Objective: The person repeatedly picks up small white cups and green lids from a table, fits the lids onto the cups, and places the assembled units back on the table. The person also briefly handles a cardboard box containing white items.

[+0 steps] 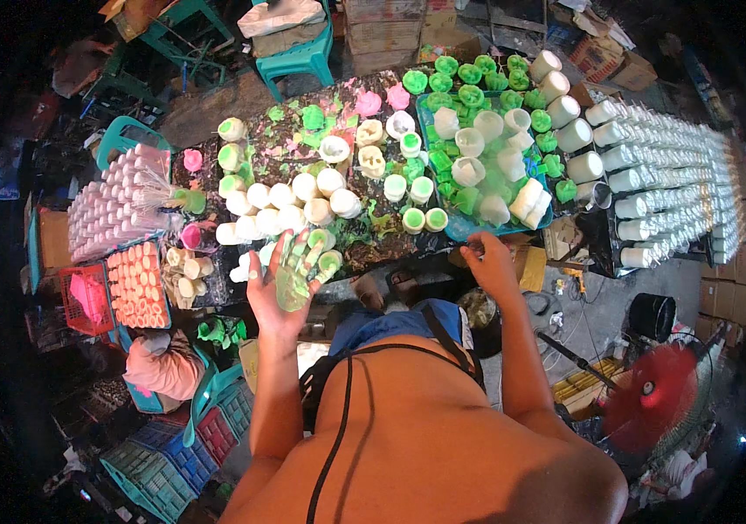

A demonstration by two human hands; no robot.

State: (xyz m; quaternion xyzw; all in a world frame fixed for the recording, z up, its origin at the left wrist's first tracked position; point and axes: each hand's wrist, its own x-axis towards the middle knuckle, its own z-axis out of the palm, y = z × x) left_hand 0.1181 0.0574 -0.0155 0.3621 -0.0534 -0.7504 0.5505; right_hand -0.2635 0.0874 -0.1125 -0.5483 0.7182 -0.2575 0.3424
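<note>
My left hand (284,293) is turned palm up with its fingers spread over the table's near edge. A pale green, see-through film (292,288) coats its palm and fingers. White cylindrical cups with green insides (329,260) stand beside its fingertips. My right hand (491,266) hovers at the table edge, in front of a blue tray (460,231). Its fingers are loosely bent, thumb apart, and nothing shows between them. The tray holds pale translucent cup shapes (469,172), green pieces and a whitish block (530,204).
White cylinders in rows (635,182) fill the right side; pinkish ones with wicks (120,205) stand left. Green flower-like lumps (469,94) lie behind the tray. A red fan (648,389) is at lower right. A person in a pink top (163,371) sits at lower left.
</note>
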